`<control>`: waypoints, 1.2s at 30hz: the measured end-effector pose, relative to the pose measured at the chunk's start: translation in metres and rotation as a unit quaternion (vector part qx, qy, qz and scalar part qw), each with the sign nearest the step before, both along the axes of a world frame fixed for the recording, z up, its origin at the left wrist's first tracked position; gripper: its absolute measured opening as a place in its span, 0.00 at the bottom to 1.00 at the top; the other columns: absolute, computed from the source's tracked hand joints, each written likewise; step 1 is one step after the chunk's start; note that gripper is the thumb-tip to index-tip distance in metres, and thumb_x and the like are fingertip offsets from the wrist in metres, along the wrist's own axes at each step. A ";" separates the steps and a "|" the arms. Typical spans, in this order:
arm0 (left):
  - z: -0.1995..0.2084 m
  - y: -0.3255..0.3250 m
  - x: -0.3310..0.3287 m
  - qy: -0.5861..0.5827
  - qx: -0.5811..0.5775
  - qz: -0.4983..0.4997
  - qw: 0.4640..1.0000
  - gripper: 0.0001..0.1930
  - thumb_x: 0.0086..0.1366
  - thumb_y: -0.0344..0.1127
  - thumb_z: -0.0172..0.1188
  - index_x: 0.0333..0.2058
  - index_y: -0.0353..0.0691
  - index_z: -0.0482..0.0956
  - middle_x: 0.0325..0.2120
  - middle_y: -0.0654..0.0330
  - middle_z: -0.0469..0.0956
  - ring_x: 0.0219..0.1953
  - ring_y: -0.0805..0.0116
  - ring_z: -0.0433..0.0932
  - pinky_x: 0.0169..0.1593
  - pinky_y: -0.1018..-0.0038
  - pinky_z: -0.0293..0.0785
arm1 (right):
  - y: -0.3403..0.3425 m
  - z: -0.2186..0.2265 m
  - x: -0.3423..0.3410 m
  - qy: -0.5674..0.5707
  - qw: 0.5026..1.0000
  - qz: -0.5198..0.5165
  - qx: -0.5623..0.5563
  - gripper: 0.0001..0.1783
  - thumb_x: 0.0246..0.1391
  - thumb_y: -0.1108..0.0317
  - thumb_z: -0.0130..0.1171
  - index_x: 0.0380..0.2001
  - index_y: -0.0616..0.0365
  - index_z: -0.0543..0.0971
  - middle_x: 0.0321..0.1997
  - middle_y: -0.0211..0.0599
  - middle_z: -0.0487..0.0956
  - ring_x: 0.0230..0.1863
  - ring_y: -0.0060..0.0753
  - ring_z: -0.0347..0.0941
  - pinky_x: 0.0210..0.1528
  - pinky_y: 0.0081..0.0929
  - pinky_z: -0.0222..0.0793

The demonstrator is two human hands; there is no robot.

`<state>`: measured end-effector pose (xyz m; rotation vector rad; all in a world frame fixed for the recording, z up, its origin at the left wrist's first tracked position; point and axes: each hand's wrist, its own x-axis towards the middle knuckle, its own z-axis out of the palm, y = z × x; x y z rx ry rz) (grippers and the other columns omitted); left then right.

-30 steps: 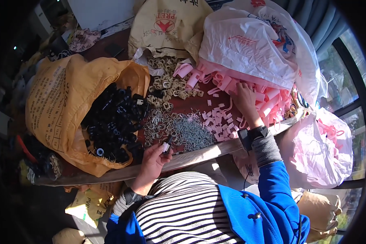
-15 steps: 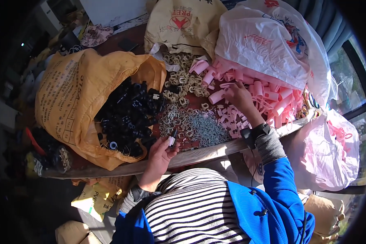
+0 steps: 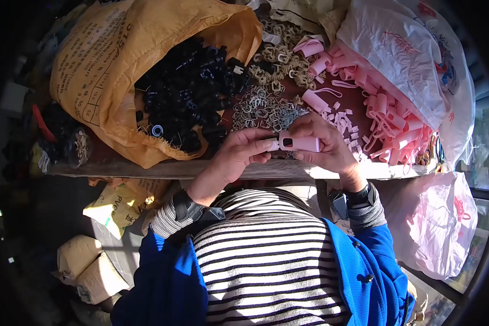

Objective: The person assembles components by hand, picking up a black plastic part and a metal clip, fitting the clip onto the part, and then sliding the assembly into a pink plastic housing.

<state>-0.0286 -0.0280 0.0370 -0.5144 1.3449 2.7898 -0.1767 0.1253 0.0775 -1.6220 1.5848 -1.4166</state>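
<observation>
Close together above the table's near edge, both my hands are closed on small parts. My right hand (image 3: 331, 146) grips a pink plastic sleeve (image 3: 305, 144) with a window-like opening near its left end. A small black-and-white part (image 3: 274, 144) is pinched in my left hand (image 3: 239, 155), and its tip meets the sleeve's left end. How deep it sits inside is hidden by my fingers. Just beyond my hands lie silver metal rings (image 3: 257, 111) and tiny grey metal pieces (image 3: 292, 117). Small pink pieces (image 3: 345, 124) are scattered past my right hand.
At left, an orange woven sack (image 3: 106, 70) spills black plastic parts (image 3: 185, 89). Beige buckles (image 3: 282, 60) are heaped at the back. More pink sleeves (image 3: 396, 122) pour from a white plastic bag (image 3: 391, 49) at right. The table's edge (image 3: 239, 173) runs below my hands.
My right hand has come back from the pink heap with a sleeve. My left hand has moved right and up with the black-and-white part, and the two parts now meet. The view has shifted.
</observation>
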 end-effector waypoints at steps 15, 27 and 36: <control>-0.003 -0.003 -0.003 -0.028 0.018 -0.019 0.999 0.14 0.55 0.32 0.53 0.40 0.33 0.69 0.28 0.60 0.74 0.26 0.77 0.72 0.29 0.86 0.69 | 0.034 0.016 -0.035 0.172 0.978 -0.079 0.087 0.16 0.36 0.74 0.60 0.34 0.61 0.72 0.35 0.38 0.70 0.37 0.37 0.68 0.36 0.26 0.64; -0.011 0.004 -0.008 -0.033 -0.019 -0.063 0.997 0.14 0.54 0.32 0.55 0.39 0.33 0.70 0.27 0.60 0.74 0.25 0.77 0.72 0.29 0.86 0.69 | 0.017 -0.011 0.009 0.081 0.991 -0.080 0.069 0.18 0.36 0.68 0.61 0.34 0.62 0.70 0.36 0.42 0.70 0.39 0.37 0.68 0.39 0.27 0.64; -0.017 0.003 -0.010 -0.014 0.040 -0.092 0.995 0.15 0.53 0.32 0.55 0.39 0.32 0.70 0.27 0.59 0.74 0.25 0.77 0.72 0.29 0.86 0.69 | 0.020 -0.028 0.006 -0.023 0.999 -0.041 0.027 0.19 0.38 0.66 0.61 0.35 0.62 0.69 0.37 0.42 0.70 0.39 0.35 0.67 0.40 0.27 0.63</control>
